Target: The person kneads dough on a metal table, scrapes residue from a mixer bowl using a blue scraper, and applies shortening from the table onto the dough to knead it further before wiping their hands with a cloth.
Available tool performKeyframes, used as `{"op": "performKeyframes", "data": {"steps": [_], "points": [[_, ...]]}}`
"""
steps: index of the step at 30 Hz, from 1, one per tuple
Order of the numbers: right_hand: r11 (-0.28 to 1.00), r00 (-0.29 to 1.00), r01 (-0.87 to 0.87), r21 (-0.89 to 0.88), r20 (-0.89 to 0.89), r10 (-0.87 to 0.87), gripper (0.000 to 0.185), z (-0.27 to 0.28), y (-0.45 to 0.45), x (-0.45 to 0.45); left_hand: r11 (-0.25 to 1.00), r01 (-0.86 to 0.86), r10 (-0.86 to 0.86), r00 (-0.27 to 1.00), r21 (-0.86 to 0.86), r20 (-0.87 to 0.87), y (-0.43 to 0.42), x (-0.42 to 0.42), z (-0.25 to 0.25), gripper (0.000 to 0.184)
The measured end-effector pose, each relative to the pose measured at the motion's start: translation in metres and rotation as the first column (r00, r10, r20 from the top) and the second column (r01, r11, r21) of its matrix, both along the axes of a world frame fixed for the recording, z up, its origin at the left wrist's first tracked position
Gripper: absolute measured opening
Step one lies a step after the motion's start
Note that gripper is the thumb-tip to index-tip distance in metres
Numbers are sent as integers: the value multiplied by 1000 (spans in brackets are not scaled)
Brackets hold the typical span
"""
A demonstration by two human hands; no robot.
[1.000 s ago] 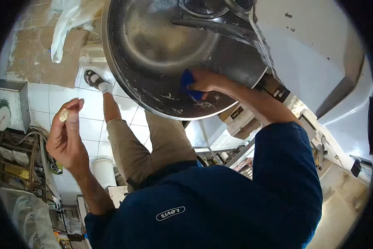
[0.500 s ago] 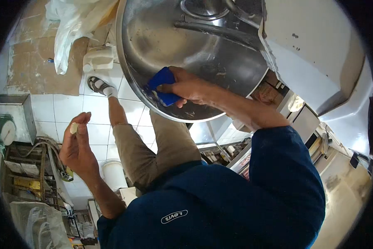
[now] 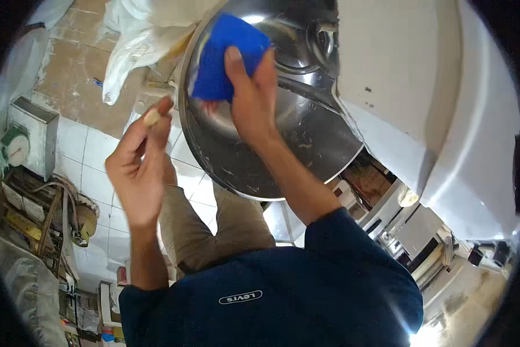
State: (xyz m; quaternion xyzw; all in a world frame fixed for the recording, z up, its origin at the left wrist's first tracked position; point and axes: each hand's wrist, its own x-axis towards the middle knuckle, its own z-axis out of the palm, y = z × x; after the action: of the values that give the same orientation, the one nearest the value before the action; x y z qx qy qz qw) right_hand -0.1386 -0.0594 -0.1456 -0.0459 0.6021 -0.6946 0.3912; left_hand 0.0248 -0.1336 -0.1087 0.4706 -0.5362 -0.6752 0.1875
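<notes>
My right hand (image 3: 250, 101) grips a flat blue dough scraper (image 3: 220, 66), thumb laid across its face. It is raised over the left side of a large steel mixer bowl (image 3: 323, 136). Inside the bowl, bits of dough cling to the wall, and a curved metal dough hook (image 3: 309, 92) reaches in from the machine. To the left, outside the rim, my left hand (image 3: 137, 173) pinches a small pale piece of dough (image 3: 152, 118) between thumb and fingertips.
The white mixer housing (image 3: 398, 87) overhangs the bowl on the right. A white plastic bag (image 3: 127, 46) hangs at the upper left above cardboard (image 3: 75, 69). A dial scale (image 3: 18, 147) and a cluttered metal rack (image 3: 49, 231) stand at the left.
My right hand has lifted the scraper from the near bowl wall up and away from my body. My left hand has moved up and right, closer to the rim, still pinching the dough.
</notes>
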Motion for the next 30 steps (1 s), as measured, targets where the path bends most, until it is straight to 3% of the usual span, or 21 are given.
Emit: {"op": "performKeyframes", "data": {"steps": [3, 6, 10, 12, 16, 18, 19, 20, 22, 24, 25, 27, 29, 30], "points": [[999, 972, -15, 46, -235, 26, 37, 28, 17, 17, 999, -36, 36, 999, 7, -40, 8, -31, 11, 31], [979, 887, -14, 204, -450, 106, 38, 32, 28, 31, 972, -135, 156, 983, 191, -100, 24, -45, 16, 33], [945, 755, -32, 325, -612, 236, 37, 42, 37, 48, 971, -236, 239, 968, 41, -74, 23, -54, 13, 33], [892, 813, -172, 419, -451, 369, 38, 59, 54, 54, 975, -221, 221, 975, -16, -35, 16, -58, 22, 33], [681, 834, -283, 675, -178, 523, 39, 36, 103, 13, 959, -280, 264, 937, -41, -230, -10, -31, 22, 36], [389, 646, -429, 815, -24, 763, 43, -29, 154, -28, 940, -324, 300, 933, -103, -197, -24, 0, 13, 37], [222, 655, -590, 777, 299, 694, 43, -43, 164, -43, 907, -385, 379, 923, -169, -70, -26, 5, 16, 39], [87, 589, -744, 663, 588, 554, 43, -54, 173, -54, 939, -314, 308, 949, -141, -63, -33, 31, 8, 40], [-185, 376, -769, 612, 666, 644, 42, -105, 215, -51, 964, -217, 230, 970, -150, 72, -41, 78, -10, 43], [-257, 322, -766, 588, 698, 639, 38, -112, 220, -39, 971, -185, 211, 961, -150, 181, -43, 108, -15, 41], [-197, 386, -771, 606, 690, 613, 35, -101, 192, -33, 973, -155, 195, 947, -170, 254, -45, 118, -15, 41], [-232, 110, -699, 677, 422, 900, 26, -155, 191, -11, 970, -190, 235, 901, -153, 364, -47, 128, -14, 43], [67, 329, -813, 579, 361, 873, 20, -182, 172, 14, 963, -216, 265, 866, -162, 424, -46, 127, -11, 43], [225, 483, -848, 480, 527, 699, 18, -170, 143, 12, 960, -219, 275, 861, -175, 429, -43, 124, -8, 44]]}}
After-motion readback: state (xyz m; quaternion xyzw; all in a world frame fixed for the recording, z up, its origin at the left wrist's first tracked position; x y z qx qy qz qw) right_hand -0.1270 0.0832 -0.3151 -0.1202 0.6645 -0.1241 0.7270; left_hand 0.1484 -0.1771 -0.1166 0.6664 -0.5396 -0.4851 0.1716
